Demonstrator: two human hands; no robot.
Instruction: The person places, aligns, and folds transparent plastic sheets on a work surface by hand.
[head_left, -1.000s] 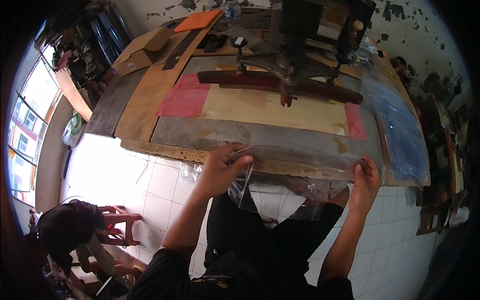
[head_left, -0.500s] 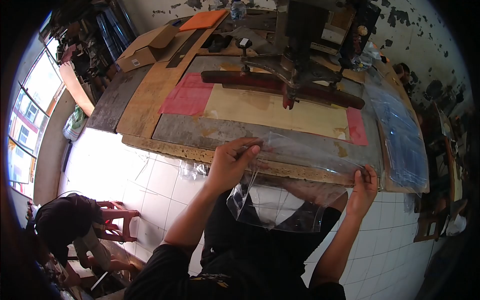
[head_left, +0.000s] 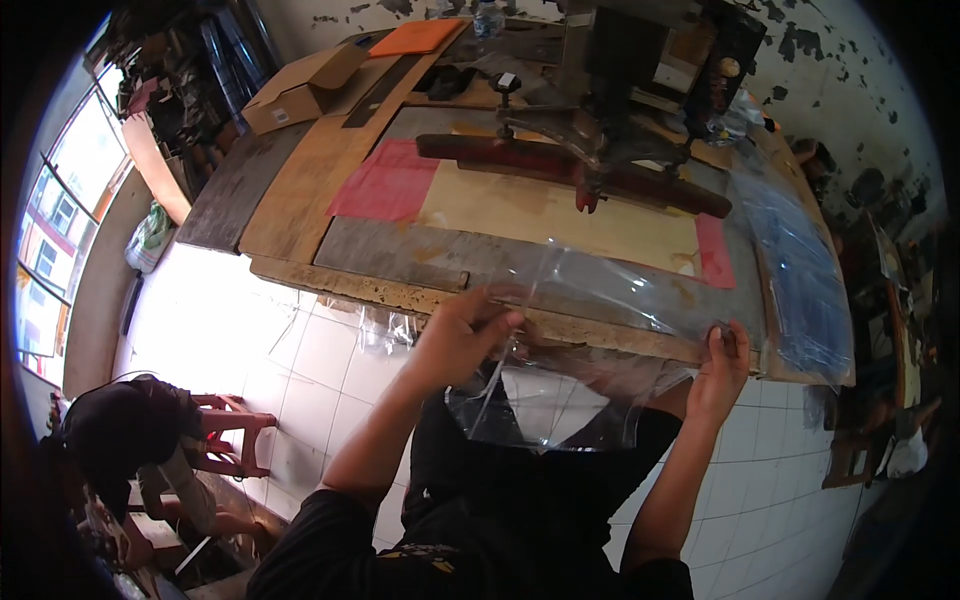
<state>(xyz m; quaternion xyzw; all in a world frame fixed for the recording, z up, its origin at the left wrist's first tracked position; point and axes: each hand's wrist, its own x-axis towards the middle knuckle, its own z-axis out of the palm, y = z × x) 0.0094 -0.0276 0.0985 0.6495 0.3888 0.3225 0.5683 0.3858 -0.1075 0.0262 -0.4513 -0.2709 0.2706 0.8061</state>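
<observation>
The person's L hand (head_left: 465,335) has the film (head_left: 575,355) pinched btwn thumb & fingers at its left side; the R hand (head_left: 722,365) pinches the right end the same way. The film hangs btwn the two at the table's (head_left: 350,290) near edge, w/ a loose flap sticking up & the rest drooping over the lap. To handle it well, best hold both ends level, w/ just enough pull to ease the creases nr the L hand (thin clear stuff prob. slips & clings, so a light pinch right at the edge is safest). The table's rough rim could snag it, so the lower part wants lifting clear, w/ fingers well away from the press (head_left: 585,145) beyond
</observation>
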